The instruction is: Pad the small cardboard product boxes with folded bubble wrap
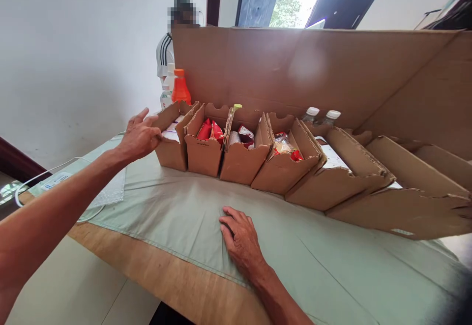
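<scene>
At the left end of a row of cardboard bins, my left hand (139, 135) touches the front corner of the first bin (171, 155). Its index finger is raised and the others are partly curled; no object shows in it. White packets (172, 131) lie inside that bin. My right hand (241, 239) rests on the pale green cloth (177, 202), fingers loosely bent and thumb apart, holding nothing. Red packets (211, 131) fill the second bin (202, 155), nearest beyond the first. The third bin (243, 162) has a dark red and white packet (246, 135).
More bins, including one with clear and red packets (283, 143), continue rightward. An orange bottle (180, 88) and white-capped bottles (312, 112) stand behind. A tall cardboard panel (258, 64) backs the row; a person (164, 54) is beyond. Bubble wrap (110, 190) and a white cable (44, 171) lie left.
</scene>
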The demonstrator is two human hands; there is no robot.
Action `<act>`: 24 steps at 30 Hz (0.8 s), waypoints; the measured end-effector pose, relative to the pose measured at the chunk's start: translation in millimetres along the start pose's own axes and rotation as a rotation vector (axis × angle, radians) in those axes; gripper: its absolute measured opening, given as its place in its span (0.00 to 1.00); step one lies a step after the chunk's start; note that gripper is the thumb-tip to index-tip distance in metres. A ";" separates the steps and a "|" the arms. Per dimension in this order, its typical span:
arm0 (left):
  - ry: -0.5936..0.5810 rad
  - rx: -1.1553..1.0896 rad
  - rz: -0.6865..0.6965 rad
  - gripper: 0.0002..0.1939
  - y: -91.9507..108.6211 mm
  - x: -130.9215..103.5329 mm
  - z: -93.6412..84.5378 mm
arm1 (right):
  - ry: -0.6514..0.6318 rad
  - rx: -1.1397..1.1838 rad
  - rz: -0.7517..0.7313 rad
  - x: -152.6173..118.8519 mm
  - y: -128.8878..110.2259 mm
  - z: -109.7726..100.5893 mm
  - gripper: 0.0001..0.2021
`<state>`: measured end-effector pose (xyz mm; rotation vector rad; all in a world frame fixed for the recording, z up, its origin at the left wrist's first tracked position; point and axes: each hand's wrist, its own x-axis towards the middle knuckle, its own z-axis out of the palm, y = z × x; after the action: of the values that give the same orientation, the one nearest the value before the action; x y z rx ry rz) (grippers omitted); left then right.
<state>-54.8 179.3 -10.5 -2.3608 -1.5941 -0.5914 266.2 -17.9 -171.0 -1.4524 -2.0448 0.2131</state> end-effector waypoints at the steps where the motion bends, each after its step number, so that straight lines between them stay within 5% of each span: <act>1: 0.018 0.010 0.023 0.10 0.6 -8.3 -1.1 | 0.003 0.001 0.002 0.3 -0.1 0.1 0.11; 6: 0.196 0.025 0.316 0.10 36.0 -72.1 -27.9 | 0.013 0.023 0.004 1.2 -0.5 1.5 0.11; 12: 0.301 -0.103 0.552 0.07 143.4 -116.4 -74.8 | -0.007 0.062 0.010 0.5 0.4 3.8 0.11; 15: 0.342 -0.303 0.621 0.02 177.3 -131.5 -94.3 | -0.024 0.079 0.017 0.9 -0.6 3.6 0.11; 20: 0.421 -0.423 0.538 0.12 164.6 -170.9 -107.7 | -0.039 0.157 0.042 4.7 1.3 -9.9 0.10; 24: 0.487 -0.535 0.017 0.18 106.7 -190.4 -85.5 | 0.006 0.226 0.109 -6.2 -2.2 -40.2 0.11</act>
<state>-35.4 -54.2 -16.7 -2.2848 -1.3016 -1.6108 288.5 -32.9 -140.3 -1.4209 -1.8709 0.4682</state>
